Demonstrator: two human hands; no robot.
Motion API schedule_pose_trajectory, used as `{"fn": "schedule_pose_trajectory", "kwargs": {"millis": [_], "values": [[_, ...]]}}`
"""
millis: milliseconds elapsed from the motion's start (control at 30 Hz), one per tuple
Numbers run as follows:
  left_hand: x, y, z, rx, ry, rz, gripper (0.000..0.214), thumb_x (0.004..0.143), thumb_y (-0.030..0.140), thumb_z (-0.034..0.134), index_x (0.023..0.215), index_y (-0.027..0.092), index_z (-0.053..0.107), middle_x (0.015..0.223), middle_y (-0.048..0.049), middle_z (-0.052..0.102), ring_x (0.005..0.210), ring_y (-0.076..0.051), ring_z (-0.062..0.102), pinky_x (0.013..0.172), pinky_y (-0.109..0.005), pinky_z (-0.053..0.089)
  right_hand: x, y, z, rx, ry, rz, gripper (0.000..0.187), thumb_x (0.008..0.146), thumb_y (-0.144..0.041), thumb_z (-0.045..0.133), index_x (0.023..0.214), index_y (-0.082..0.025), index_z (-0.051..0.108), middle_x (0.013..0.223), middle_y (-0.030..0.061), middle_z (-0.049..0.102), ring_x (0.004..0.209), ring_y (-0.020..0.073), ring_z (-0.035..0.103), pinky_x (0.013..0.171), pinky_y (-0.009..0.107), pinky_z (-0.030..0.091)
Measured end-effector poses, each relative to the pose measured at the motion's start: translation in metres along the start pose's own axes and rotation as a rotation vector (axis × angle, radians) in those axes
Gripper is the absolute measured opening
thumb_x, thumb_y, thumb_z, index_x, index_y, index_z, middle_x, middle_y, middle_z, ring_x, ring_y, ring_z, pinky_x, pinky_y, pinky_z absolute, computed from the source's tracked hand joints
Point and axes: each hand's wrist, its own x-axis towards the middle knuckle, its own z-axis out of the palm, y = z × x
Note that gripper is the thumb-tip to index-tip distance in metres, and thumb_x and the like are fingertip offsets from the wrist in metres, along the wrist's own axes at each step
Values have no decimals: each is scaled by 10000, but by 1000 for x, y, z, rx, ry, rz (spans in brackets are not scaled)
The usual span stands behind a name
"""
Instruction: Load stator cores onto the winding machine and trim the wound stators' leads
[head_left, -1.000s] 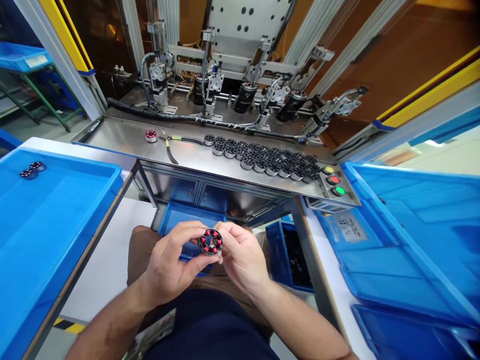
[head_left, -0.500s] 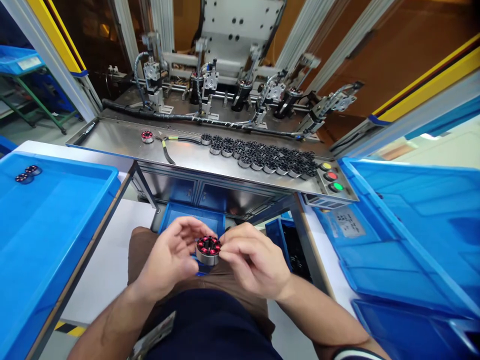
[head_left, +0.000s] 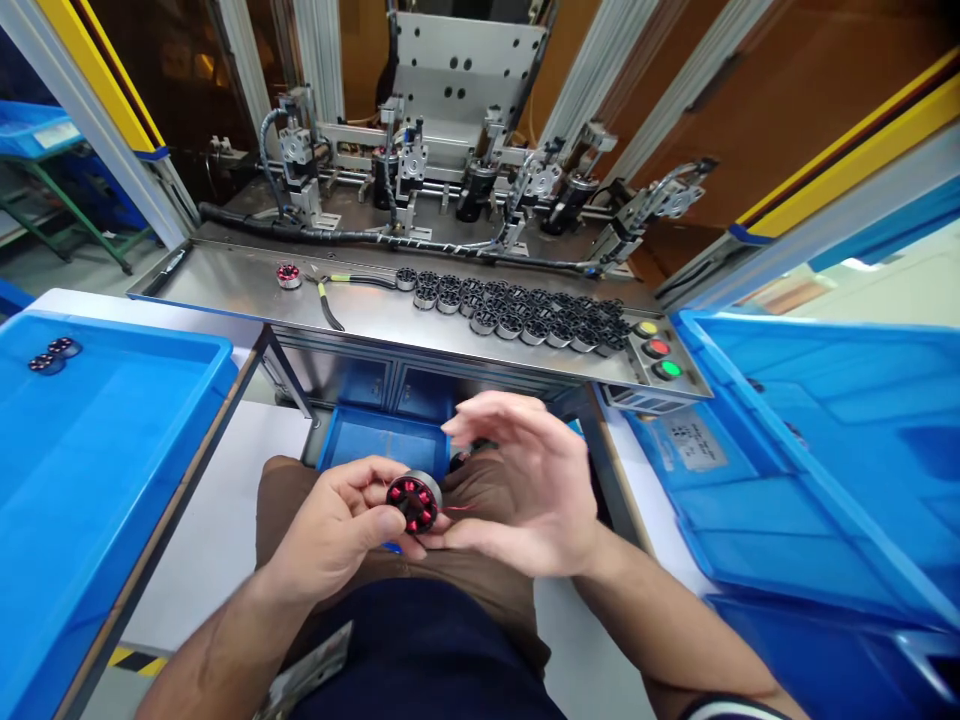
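A motor stator [head_left: 415, 500] with red copper windings and a silver outer ring is tilted so its wound face points towards me. My left hand [head_left: 341, 520] grips it from the left side, thumb on the near edge. Thin red wire ends stick out to its right. My right hand [head_left: 525, 480] is open beside it, fingers spread and curved, with the thumb low near the stator; whether the thumb touches it I cannot tell. Another red-wound stator [head_left: 288, 276] lies on the metal bench [head_left: 232, 290], beside cutting pliers [head_left: 330, 300] with black and yellow handles.
Several black-and-silver stators [head_left: 510, 310] stand in rows on the bench, left of the yellow, red and green buttons [head_left: 657, 347]. Behind is a winding machine [head_left: 480, 190]. Blue bins stand at left [head_left: 135, 400] and right [head_left: 750, 480]; the left holds two dark stators [head_left: 64, 347].
The stator has been tipped from lying level to showing its face towards me. My left hand has closed on it, while my right hand has let go and spread its fingers.
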Motion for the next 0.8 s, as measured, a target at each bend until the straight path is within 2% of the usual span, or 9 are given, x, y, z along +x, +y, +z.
{"fn": "schedule_pose_trajectory", "kwargs": {"millis": [133,233,333,467,533,600,667,733,800], "values": [[1,-2,-1,-12,-24,30,285,752,328,839,963,162,743,787,-44,766,658,-136,719,621,-206,602,6,1,1,37,-109,-26,501,778,-308,828,1234,-232,635,1005,90,649,897,209,661,726,356,604],[0,-2,-1,-30,-24,29,300,750,326,843,977,162,734,780,-41,768,661,-141,728,627,-208,605,8,-4,3,2,-104,-55,307,830,-248,779,1124,-226,696,926,65,643,806,168,663,636,291,585],[0,-2,-1,-17,-14,34,306,753,326,841,973,153,716,777,-53,774,706,-168,750,634,-215,605,8,-9,5,-52,-80,-82,159,867,-186,727,1025,-210,723,907,60,644,775,146,653,629,279,578],[0,-4,-2,-13,32,52,292,746,287,849,965,174,693,780,-25,769,694,-166,755,614,-195,599,7,-15,7,-152,-54,-108,118,868,-103,684,957,-177,708,857,64,665,734,142,651,626,284,577],[0,-6,-1,-12,51,105,303,730,213,855,980,205,685,892,-14,772,723,-152,754,624,-189,600,7,-19,10,-200,-35,-74,135,862,-78,669,947,-179,695,835,62,680,713,143,655,614,277,578],[-1,-7,-1,2,45,210,356,693,133,865,982,229,681,1086,-18,747,850,-153,751,737,-220,613,7,-22,12,-209,-3,-21,144,856,-55,655,929,-175,685,813,62,689,712,148,663,615,268,578],[0,-6,-1,-3,21,341,413,656,112,883,985,250,674,1187,-12,707,1036,-186,716,909,-286,586,9,-23,14,-179,22,32,138,859,-41,634,895,-167,678,777,58,685,706,148,664,615,261,575],[2,-5,-2,-38,9,423,440,660,208,899,1028,270,665,1174,-11,700,1167,-224,661,1010,-341,535,11,-24,14,-134,13,54,136,869,-45,612,875,-168,669,743,50,676,690,146,656,607,263,571],[4,-4,-3,-46,11,364,452,708,397,864,1084,241,667,1148,-49,709,1165,-232,653,1000,-336,528,12,-24,12,-95,-33,33,135,880,-57,593,886,-173,663,734,48,677,682,149,655,604,271,573]]}}
